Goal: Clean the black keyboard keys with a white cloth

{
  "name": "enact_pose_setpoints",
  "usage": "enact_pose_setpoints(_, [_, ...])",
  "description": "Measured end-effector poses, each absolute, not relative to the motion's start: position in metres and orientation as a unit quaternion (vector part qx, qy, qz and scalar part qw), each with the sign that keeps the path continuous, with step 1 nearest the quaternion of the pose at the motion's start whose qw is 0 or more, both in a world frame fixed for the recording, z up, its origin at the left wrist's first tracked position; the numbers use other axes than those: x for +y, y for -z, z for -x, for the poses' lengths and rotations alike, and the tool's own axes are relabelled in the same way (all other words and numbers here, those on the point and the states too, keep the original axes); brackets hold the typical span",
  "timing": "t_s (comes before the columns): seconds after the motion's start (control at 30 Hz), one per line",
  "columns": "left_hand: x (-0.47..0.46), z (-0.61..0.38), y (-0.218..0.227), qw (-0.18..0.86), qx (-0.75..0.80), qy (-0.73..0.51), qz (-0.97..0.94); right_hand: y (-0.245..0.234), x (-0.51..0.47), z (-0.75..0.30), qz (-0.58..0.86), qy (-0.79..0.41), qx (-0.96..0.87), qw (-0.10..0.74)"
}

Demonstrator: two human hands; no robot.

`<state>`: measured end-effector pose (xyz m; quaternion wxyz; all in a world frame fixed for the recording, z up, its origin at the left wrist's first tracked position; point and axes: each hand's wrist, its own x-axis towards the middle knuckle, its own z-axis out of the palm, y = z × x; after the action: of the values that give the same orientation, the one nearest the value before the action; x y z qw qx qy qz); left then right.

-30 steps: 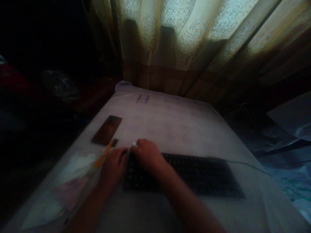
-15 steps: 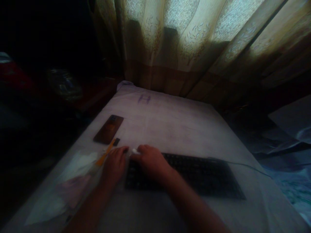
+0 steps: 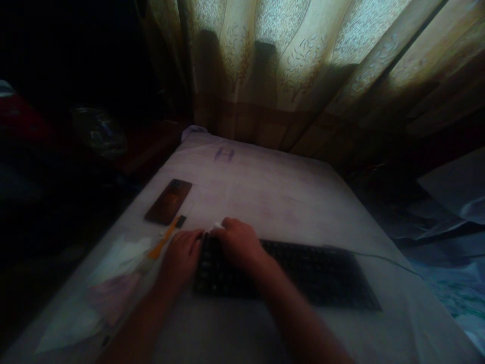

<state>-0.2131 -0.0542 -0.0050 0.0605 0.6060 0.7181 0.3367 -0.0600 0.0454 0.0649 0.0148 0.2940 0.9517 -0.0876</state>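
Black, flat plastic keyboard [image 3: 303, 273] lies on the pale cloth-covered tabletop [image 3: 265, 192]. At its far left corner the right hand [image 3: 237, 242] pinches a small soft white wad [image 3: 216, 226]; the left hand [image 3: 181, 258] rests curled against the left edge, its grip unclear.

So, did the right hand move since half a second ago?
Yes, slightly: the right hand, pinching a small white thing, moved away from the person, toward the far left corner of the keyboard.
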Motion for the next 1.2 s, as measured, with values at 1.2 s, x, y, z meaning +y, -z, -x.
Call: enact_pose_setpoints(1.2, [-0.054,0.217,0.009,0.051,0.699,-0.332,-0.631,-0.066,0.020,0.019,-0.369,0.095,0.924,0.015])
